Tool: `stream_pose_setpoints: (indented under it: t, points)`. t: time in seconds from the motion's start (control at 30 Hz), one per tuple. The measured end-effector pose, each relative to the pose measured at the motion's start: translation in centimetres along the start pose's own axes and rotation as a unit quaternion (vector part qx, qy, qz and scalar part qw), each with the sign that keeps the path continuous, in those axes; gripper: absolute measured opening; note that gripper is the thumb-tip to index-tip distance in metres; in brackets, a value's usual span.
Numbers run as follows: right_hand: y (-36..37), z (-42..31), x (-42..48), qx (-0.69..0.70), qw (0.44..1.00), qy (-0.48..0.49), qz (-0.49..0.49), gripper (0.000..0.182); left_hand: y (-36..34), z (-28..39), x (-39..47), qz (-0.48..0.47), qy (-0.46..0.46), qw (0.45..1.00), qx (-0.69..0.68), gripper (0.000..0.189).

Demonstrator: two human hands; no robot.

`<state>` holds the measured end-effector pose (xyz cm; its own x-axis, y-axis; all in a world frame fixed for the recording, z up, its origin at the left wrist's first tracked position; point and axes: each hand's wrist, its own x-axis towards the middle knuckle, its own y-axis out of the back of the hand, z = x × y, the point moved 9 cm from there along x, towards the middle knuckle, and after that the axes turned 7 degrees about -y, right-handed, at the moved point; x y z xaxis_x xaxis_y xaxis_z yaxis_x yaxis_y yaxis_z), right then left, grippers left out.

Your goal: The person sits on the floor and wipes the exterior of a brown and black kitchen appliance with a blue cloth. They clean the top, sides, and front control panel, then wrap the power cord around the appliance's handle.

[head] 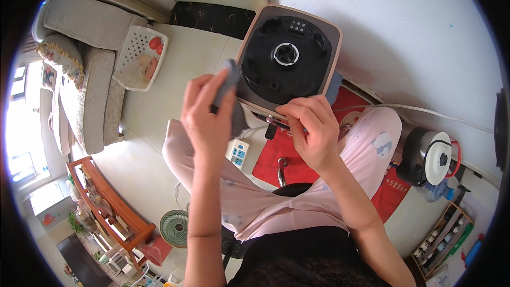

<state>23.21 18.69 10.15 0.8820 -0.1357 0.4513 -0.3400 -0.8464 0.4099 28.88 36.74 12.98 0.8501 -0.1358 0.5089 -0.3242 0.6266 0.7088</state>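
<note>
In front of me stands a kitchen appliance base (255, 28) with a pinkish-gold rim, a black recessed top and a round central coupling (286, 54). My left hand (211, 107), slightly blurred, holds a grey cloth (229, 81) beside the base's left edge; part of the cloth hangs below the fingers. My right hand (312, 127) rests its fingertips on the near edge of the base, by the control knob on its front. Whether those fingers grip the edge cannot be told.
A power strip (239, 152) lies on the floor between my legs, near a red mat (265, 167). An electric kettle (436, 159) stands at the right, below a white cable (430, 113) along the wall. A green fan (174, 228), white basket (161, 61) and sofa (93, 95) are at the left.
</note>
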Motion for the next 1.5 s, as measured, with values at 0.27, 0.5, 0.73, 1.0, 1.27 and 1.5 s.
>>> stream_pose_setpoints:
  t: [0.27,0.5,0.73,1.0,1.27,1.5]
  points:
    - [-0.1,0.1,-0.8,-0.026,0.999,0.029,0.033,0.029,-2.0,1.7,2.0,-0.019,-0.041,0.998,0.044,0.027]
    - [-0.2,-0.1,-0.7,-0.015,0.998,0.041,0.036,0.029,-2.4,0.3,4.5,-0.054,-0.052,0.997,0.009,0.032]
    - [-0.3,-0.2,-0.9,-0.031,0.998,0.052,0.032,0.03,-1.3,2.0,-0.6,-0.071,-0.093,0.993,0.035,0.038]
    - [-0.3,-0.1,-1.2,-0.025,0.996,0.073,0.043,0.029,-2.1,-2.4,6.6,-0.083,0.054,0.994,-0.04,0.025]
    - [-0.4,0.1,-1.6,-0.042,0.995,0.083,0.047,0.031,-6.2,-0.9,8.4,-0.158,-0.088,0.975,-0.126,0.022]
    - [-0.8,0.0,-1.8,-0.051,0.994,0.084,0.039,0.03,-7.2,-3.2,7.9,-0.114,0.023,0.979,-0.168,0.016]
